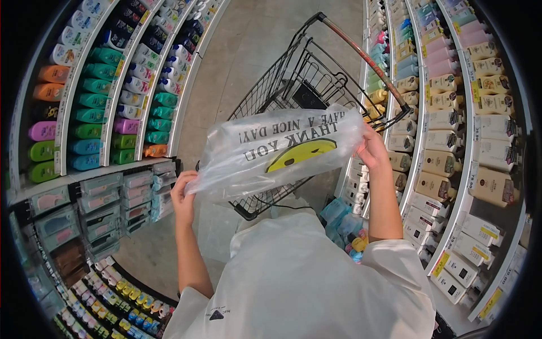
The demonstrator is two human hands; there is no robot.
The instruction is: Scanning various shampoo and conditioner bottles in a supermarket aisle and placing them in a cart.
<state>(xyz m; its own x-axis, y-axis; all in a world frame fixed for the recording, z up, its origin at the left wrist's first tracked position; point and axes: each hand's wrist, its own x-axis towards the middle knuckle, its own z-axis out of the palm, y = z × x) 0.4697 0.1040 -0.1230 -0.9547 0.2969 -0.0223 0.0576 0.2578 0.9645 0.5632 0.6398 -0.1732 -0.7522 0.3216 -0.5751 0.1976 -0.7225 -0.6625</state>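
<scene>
A translucent white plastic bag [237,169] is stretched sideways in front of my chest. It bears dark printed words and a yellow smiley face, both upside down from here. My left hand [185,186] pinches one end of the bag, and my right hand [372,146] grips the opposite end. Beyond and partly beneath the bag stands a black wire shopping cart [264,89], its near part largely hidden by the plastic. The cart's reddish handle [360,53] runs along its upper right side, and a dark panel [310,95] sits inside the frame.
Shelves of shampoo-like bottles [101,84] line the left side, with packaged goods [99,190] hanging below. More shelves with pump bottles [442,135] curve along the right. Blue plastic-wrapped items [338,216] lie low beside my right arm. Grey floor [250,38] runs between the shelves.
</scene>
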